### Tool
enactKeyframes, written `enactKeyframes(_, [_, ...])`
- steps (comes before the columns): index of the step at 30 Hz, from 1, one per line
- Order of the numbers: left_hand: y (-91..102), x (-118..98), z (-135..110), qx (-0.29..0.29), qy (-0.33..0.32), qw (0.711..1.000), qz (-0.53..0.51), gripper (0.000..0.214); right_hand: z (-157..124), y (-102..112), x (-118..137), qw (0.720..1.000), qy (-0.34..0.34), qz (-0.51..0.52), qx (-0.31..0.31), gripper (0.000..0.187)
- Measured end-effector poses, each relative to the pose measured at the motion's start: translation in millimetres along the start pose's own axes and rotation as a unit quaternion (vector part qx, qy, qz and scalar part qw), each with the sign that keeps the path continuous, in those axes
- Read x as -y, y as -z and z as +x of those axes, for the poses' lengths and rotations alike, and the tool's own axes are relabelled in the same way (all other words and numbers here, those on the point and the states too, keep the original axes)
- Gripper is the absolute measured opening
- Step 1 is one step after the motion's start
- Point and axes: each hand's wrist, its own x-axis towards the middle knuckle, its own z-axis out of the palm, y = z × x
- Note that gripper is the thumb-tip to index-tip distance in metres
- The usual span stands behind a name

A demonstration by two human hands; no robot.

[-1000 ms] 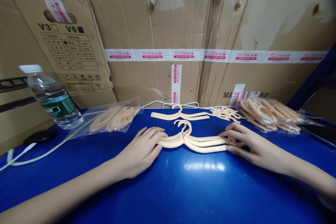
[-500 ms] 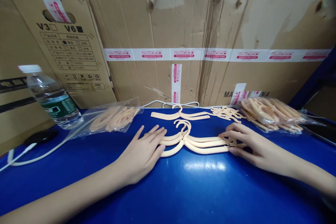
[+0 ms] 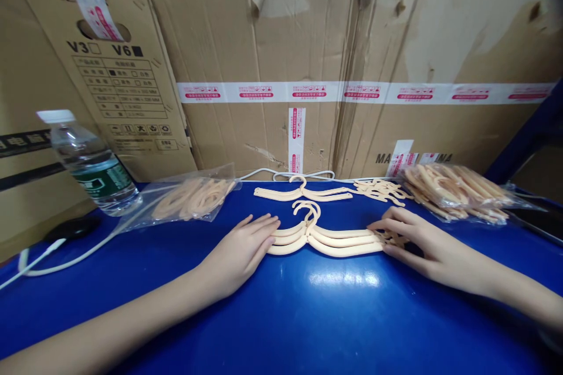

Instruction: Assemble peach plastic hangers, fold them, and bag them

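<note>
Three beige plastic clothes hangers (image 3: 346, 241) lie side by side on the blue table, hooks pointing away from me. My left hand (image 3: 246, 249) rests flat over their left ends, fingers stretched out and covering the tips. At the opposite ends, my right hand (image 3: 413, 240) holds the hangers between its thumb on the near side and its forefinger on the far side. Under the right palm some small beige chain-like pieces (image 3: 396, 238) partly show. Beyond the group lies another beige hanger assembly (image 3: 303, 192), touched by neither hand.
More beige linked pieces (image 3: 380, 190) lie behind my right hand, beside a clear bag of beige parts (image 3: 453, 187). A second bag (image 3: 193, 199), a water bottle (image 3: 94, 167) and a white cable (image 3: 83, 263) are at left. Cardboard (image 3: 246, 135) walls the back.
My left hand has drawn its fingers together and pressed in at the left ends. The hangers' left arms now sit closer and more evenly lined up. The right hand stays in place.
</note>
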Motion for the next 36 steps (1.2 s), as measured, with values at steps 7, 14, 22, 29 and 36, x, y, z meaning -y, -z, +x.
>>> enactKeyframes(7, [-1.7,1.4,-1.7,-0.047,-0.029,0.998,-0.016,0.037,-1.8,1.2,1.6,1.000,-0.002,0.002,-0.002,0.036])
enactKeyframes(14, [-1.0,-1.0,-1.7,-0.078,-0.046,0.996,-0.021,0.033,-1.2,2.8,6.7,0.999,0.009,0.031,-0.009,0.034])
enactKeyframes(22, [9.1,-2.4,0.0,-0.104,-0.055,0.993,0.003,0.030,-1.5,-2.6,-3.6,0.995,0.013,0.029,-0.090,0.026])
enactKeyframes(29, [11.6,-4.7,-1.2,-0.141,-0.063,0.988,-0.004,0.034,-1.4,-4.0,-7.3,0.991,-0.010,0.035,-0.130,0.025])
enactKeyframes(36, [9.2,-9.1,-4.2,-0.162,-0.072,0.984,-0.033,0.040,-2.2,-6.8,-9.9,0.991,-0.016,0.047,-0.127,0.025])
